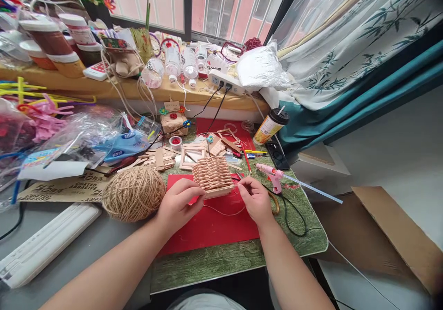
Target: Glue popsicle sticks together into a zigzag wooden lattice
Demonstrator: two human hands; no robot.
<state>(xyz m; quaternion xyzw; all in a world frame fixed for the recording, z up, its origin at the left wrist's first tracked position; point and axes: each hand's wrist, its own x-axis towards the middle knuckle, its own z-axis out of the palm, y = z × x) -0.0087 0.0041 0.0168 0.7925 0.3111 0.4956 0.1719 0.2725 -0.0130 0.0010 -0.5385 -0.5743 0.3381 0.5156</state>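
A small craft-stick piece (212, 176) with wavy stacked rows of sticks and a flat front edge stands on a red sheet (207, 231). My left hand (182, 200) is at its lower left corner, thumb and fingers pinched together. On the other side, my right hand (255, 200) is closed in a pinch beside the lower right corner. A thin pale string (224, 214) sags between the two hands in front of the piece, its ends running into the fingers. Whether the left fingertips also touch the sticks is hard to tell.
Left of my left hand lies a ball of twine (134, 193). A pink glue gun (272, 176) with a long glue stick lies at right, near a drink cup (271, 126). Behind are loose craft sticks (159, 159), a stick box (174, 123) and a power strip (224, 81).
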